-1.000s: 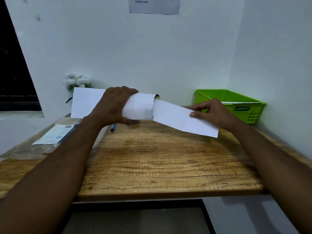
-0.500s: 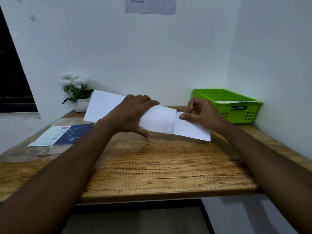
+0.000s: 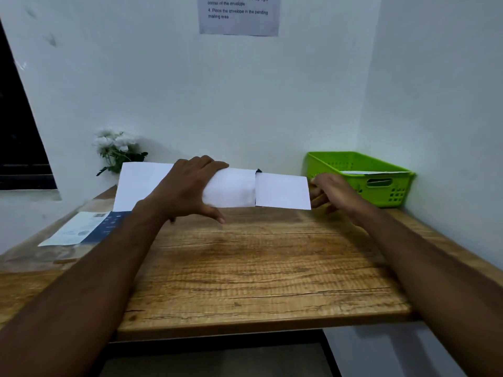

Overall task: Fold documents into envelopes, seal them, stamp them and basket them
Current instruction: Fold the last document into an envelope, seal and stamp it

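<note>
Matt white paper envelope [image 3: 231, 190]; grainy wood table [image 3: 258, 268]; green perforated plastic basket [image 3: 381, 183]

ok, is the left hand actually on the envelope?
Touching. The head view shows the left hand wrapped around the envelope, with its fingers curled over the top edge.

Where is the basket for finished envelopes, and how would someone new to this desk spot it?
Follow the wooden table to its far right corner. The basket sits there, just behind the right hand. It is the only bright green thing in view: perforated plastic, with a slot handle in its front wall and a white sheet lying inside.
</note>
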